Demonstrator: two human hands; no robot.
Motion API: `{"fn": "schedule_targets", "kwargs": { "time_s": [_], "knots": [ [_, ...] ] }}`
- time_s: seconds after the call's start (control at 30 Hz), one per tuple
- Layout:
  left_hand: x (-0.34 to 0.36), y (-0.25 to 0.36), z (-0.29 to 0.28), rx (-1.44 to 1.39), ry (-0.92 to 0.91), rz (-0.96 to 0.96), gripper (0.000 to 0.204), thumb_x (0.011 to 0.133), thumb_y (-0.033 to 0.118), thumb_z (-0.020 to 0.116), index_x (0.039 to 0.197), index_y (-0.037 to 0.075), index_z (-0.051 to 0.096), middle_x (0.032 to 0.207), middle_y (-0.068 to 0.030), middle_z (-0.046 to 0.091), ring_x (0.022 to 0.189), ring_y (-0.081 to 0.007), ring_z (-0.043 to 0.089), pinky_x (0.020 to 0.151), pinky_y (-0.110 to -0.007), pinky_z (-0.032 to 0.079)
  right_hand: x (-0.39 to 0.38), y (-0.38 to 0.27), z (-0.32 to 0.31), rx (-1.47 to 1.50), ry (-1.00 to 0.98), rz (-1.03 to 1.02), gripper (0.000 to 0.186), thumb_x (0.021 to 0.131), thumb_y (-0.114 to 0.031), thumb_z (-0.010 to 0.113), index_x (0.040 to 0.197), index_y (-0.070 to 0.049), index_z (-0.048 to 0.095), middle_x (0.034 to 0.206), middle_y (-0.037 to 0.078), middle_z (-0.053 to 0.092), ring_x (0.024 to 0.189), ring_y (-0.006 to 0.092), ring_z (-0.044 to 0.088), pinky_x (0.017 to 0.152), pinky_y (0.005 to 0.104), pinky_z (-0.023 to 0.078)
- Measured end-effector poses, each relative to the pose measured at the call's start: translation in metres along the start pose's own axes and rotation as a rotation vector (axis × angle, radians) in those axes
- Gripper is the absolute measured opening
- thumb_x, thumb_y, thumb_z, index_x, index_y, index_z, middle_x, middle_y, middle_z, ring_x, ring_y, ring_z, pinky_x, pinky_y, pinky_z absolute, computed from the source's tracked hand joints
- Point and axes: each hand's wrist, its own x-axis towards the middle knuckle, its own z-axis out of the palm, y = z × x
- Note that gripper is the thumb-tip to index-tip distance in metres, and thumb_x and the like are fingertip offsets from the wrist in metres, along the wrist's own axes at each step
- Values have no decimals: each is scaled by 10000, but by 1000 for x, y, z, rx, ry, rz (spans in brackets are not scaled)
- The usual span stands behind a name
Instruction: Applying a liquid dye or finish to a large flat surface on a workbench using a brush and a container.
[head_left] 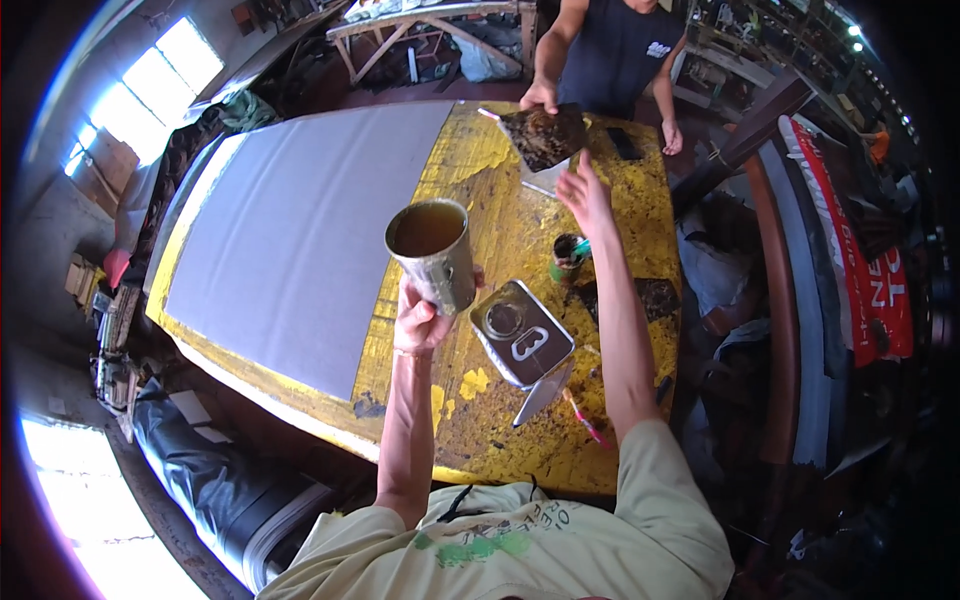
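My left hand (420,315) grips a metal cup (432,270) with brownish liquid inside, above the table. My right hand (582,200) reaches forward, fingers apart, just below a dark, stained square piece (545,135) held by another person's hand (540,95); whether my fingertips touch it is unclear. A pale flat piece (545,183) shows beneath it. Nearer me lie a rectangular tin with a handle (520,332), a flat blade-like piece (538,398) and a thin pink-handled tool (585,425). A green jar (563,268) with a teal stick stands right of the cup.
The worn yellow table (470,440) carries a large grey sheet (280,250) and a black rectangle (623,143). Another person (610,55) stands at the far side. Rolls of material (805,300) line the right, a black roll (195,480) lies lower left, a wooden bench (430,30) stands behind.
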Motion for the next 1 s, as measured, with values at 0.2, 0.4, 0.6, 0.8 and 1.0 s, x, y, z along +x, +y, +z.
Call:
{"fn": "schedule_targets", "kwargs": {
  "time_s": [0.2,0.4,0.6,0.8,1.0],
  "knots": [
    [14,1,-8,-29,-53,-14,909,641,213,848,1396,63,366,1338,-152,464,1098,-362,516,936,-458,442,40,-17,31,399,-148,-22,428,873,-184,668,1228,9,530,1181,142,624,1030,243,641,895,380,536],
    [18,13,1,22,-6,73,907,663,202,849,1402,33,352,1343,-162,468,1124,-370,524,968,-467,433,-91,-15,34,277,1,-185,452,849,-148,691,1224,34,514,1171,139,610,1018,239,633,873,369,543],
    [23,-4,30,74,-25,72,858,687,210,849,1364,7,363,1292,-152,505,1198,-321,505,1028,-482,406,-212,0,72,-46,-114,-550,436,911,-295,626,1219,-4,519,1012,103,617,930,201,602,870,339,495],
    [7,-19,59,222,81,190,718,804,115,746,1383,3,337,1316,-122,502,1217,-229,492,1062,-381,381,-241,-1,85,-575,-179,-992,637,921,-180,563,1461,-2,277,1485,276,275,1374,440,280,1109,496,269],
    [-21,-17,59,182,180,140,676,839,-11,627,1422,12,287,1331,-114,484,1222,-201,490,1075,-364,376,-267,0,66,-834,-327,-1220,660,760,20,572,1398,-37,414,1472,257,324,1366,447,302,1107,549,238]
  ]
}}
